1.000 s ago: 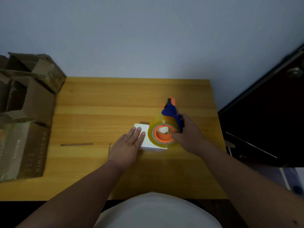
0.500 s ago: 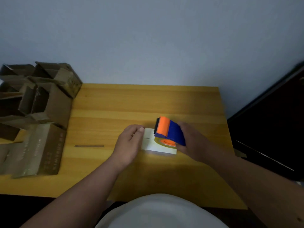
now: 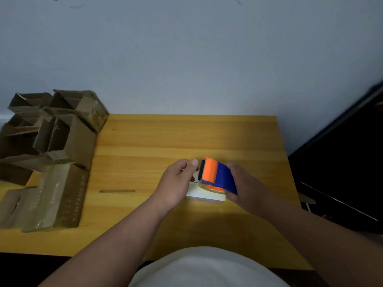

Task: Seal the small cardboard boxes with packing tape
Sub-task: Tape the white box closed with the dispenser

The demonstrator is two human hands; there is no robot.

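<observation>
Boxy white cardboard box (image 3: 204, 195) under blue-orange plastic tape dispenser (image 3: 216, 176)

Small box (image 3: 204, 194) mostly hidden under tape dispenser (image 3: 217, 176).

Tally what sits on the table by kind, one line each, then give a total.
Small white box: 1
Tape dispenser, orange and blue: 1
Brown cardboard boxes, piled at the left edge, too jumbled to count singly: 1 pile
Dark strip lying flat on the wood: 1
Total: 4 entries
</observation>
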